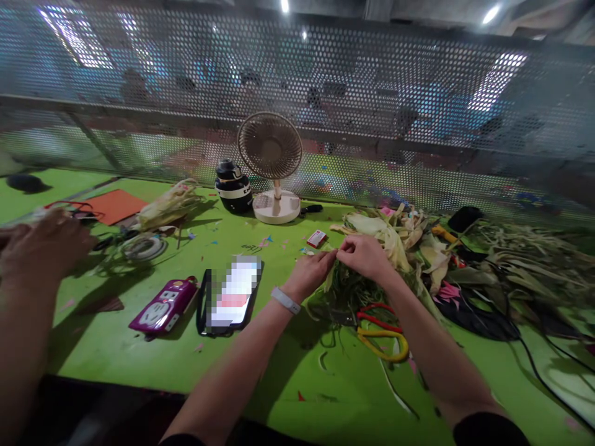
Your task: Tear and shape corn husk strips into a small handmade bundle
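Observation:
My left hand (310, 274), with a pale band on the wrist, meets my right hand (366, 256) fingertip to fingertip at the left side of a heap of dried corn husks (379, 232). Fingers of both hands are pinched together; whatever lies between them is too small to make out. Below my hands hang thin green shreds (346, 288). Close under my right forearm lie scissors (383, 347) with red and yellow handles, their blades partly covered by shreds. A small red and white box (317, 239) rests just beyond my left hand.
Nearer left are a phone (235, 294) and a purple power strip (165, 306). Behind stand a fan (270, 148) and a black jar (232, 189) before a perforated metal screen (362, 118). Another person's hands (46, 248) are at far left. Black cables (525, 347) run at right.

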The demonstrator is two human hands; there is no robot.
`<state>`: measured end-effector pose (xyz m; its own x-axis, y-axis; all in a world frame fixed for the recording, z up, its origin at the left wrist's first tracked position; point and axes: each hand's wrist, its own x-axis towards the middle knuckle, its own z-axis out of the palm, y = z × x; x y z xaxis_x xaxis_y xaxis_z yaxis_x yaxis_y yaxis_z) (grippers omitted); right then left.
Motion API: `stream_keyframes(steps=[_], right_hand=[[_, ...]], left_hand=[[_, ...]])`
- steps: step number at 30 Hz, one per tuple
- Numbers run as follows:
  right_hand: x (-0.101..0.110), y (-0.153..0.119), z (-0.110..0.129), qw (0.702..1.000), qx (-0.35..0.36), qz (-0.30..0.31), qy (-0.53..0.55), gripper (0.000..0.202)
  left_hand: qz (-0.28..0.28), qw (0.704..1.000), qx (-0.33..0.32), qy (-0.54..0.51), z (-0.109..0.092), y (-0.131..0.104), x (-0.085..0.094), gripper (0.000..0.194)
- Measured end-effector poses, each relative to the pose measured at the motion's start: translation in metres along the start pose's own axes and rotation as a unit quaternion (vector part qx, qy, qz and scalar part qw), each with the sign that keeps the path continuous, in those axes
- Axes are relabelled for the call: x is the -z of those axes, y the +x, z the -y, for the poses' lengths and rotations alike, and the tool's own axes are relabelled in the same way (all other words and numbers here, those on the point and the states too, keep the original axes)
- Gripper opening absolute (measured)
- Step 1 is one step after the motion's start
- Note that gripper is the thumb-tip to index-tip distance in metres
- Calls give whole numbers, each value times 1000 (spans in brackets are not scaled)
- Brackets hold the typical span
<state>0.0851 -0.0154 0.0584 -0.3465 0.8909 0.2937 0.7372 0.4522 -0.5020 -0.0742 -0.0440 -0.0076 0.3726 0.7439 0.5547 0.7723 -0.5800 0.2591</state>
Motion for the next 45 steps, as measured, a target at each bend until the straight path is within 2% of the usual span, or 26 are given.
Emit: stream_keyframes(steps=[3, 6, 9, 11, 14, 16, 18, 21, 24, 26, 27, 31, 33, 34, 36, 38, 39, 40, 41, 45], right_hand=[[-3, 0, 1, 1000, -3, -6, 9, 10], [-9, 4, -4, 992, -41, 4, 118, 14], [-12, 8, -11, 965, -97, 22, 241, 15], [-12, 9, -13, 963, -97, 9, 251, 15], [-10, 7, -10, 983, -58, -15, 174, 13], [-10, 5, -7, 994, -30, -18, 108, 11], [-11, 3, -3, 997, -14, -24, 66, 11], [-13, 5, -2, 991, -49, -12, 125, 14], [-13, 8, -4, 955, -135, 31, 260, 15], [-12, 10, -6, 938, -168, 35, 303, 13], [-12, 10, -7, 938, -167, 31, 303, 13], [-13, 8, -9, 979, -69, 0, 194, 13], [-15, 7, -10, 990, -23, -23, 136, 13], [-16, 7, -11, 991, -18, -32, 128, 14], [-17, 8, -12, 987, -46, -26, 155, 17], [-16, 9, -13, 975, -93, -3, 203, 17], [-15, 9, -13, 971, -104, 0, 215, 16], [-15, 9, -12, 972, -102, -4, 212, 16], [-14, 8, -11, 976, -89, -13, 196, 15], [-14, 5, -6, 994, -11, -19, 103, 13]], left_hand=[[-11, 1000, -2, 11, -1, -1, 0, 21], [-61, 998, 12, -14, -2, -1, -1, 18], [-140, 985, 68, -79, -3, 2, -4, 17], [-167, 973, 105, -125, -5, 3, -4, 15], [-101, 982, 80, -137, -7, 2, -2, 22], [-55, 992, 62, -97, -7, 0, 0, 24], [-36, 996, 58, -57, -7, -1, 1, 21], [-73, 990, 89, -77, -8, -1, -2, 20], [-149, 966, 142, -160, -10, 2, -7, 22], [-165, 954, 150, -200, -9, 3, -8, 24], [-159, 956, 142, -203, -9, 3, -8, 24], [-86, 985, 87, -124, -6, 0, -2, 20], [-64, 988, 81, -112, -6, 0, 0, 16], [-74, 985, 94, -123, -6, 0, 1, 14], [-131, 962, 153, -182, -7, 2, -1, 14], [-192, 918, 223, -268, -9, 5, -3, 17], [-199, 899, 242, -307, -9, 7, -3, 18], [-189, 891, 245, -333, -10, 7, -3, 18], [-166, 896, 233, -338, -10, 7, -2, 17], [-45, 965, 165, -197, -9, 4, 4, 10]])
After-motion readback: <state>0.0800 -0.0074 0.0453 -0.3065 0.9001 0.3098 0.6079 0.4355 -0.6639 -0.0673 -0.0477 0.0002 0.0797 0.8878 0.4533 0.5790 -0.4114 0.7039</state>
